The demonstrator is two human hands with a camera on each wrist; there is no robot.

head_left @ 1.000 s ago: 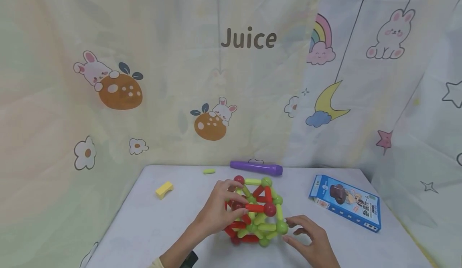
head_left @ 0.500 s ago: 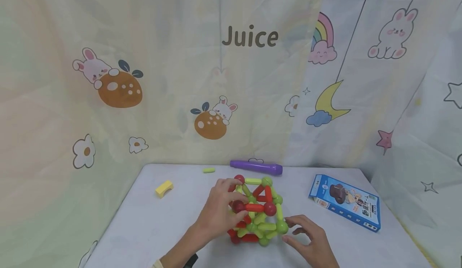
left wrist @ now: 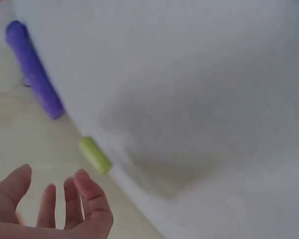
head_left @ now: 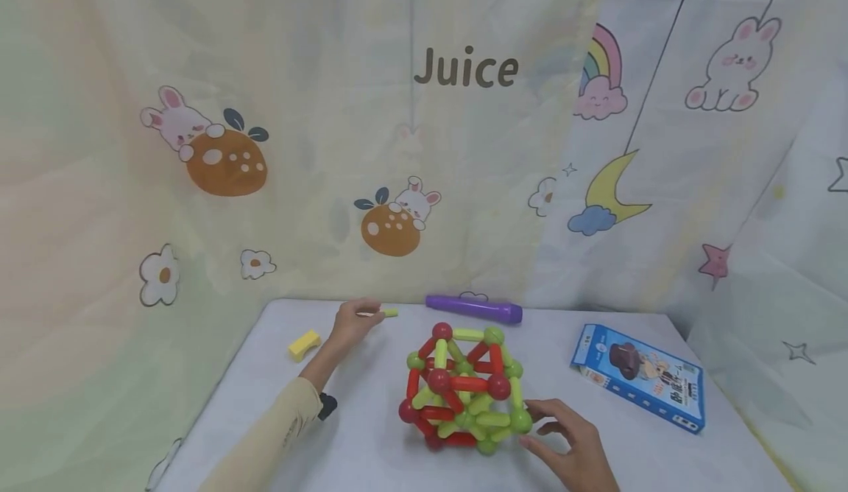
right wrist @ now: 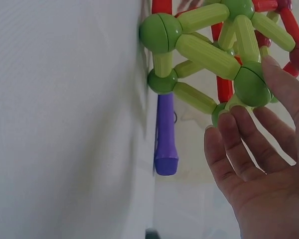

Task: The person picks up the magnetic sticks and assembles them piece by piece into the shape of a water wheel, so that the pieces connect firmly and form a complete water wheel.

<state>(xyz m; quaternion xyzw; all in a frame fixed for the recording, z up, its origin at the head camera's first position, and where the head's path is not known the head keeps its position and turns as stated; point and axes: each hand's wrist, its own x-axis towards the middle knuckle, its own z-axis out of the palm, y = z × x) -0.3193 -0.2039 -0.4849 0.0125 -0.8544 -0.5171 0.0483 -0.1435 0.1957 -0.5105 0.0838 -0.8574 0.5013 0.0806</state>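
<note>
A cage-like model of magnetic balls and rods point(head_left: 469, 384), red and lime green, stands on the table right of centre. At its lower right corner my right hand point(head_left: 570, 440) has thumb and fingertips on either side of a green ball point(right wrist: 252, 84), loosely holding it. My left hand point(head_left: 354, 321) is stretched out at the back of the table, fingers spread and apart in the left wrist view, holding nothing. Just beyond its fingertips lies a loose lime green rod point(left wrist: 95, 155), with a small gap visible between them.
A purple microphone-shaped stick point(head_left: 473, 308) lies along the back edge. On the left sits a yellow arched block point(head_left: 305, 345). A blue picture box point(head_left: 641, 375) lies at the right. Behind the table point(head_left: 371, 444) hangs a printed curtain point(head_left: 318, 109).
My left hand has let go of the magnetic model and moved back and left to the loose green rod. The right hand stays at the green ball. The model has barely shifted.
</note>
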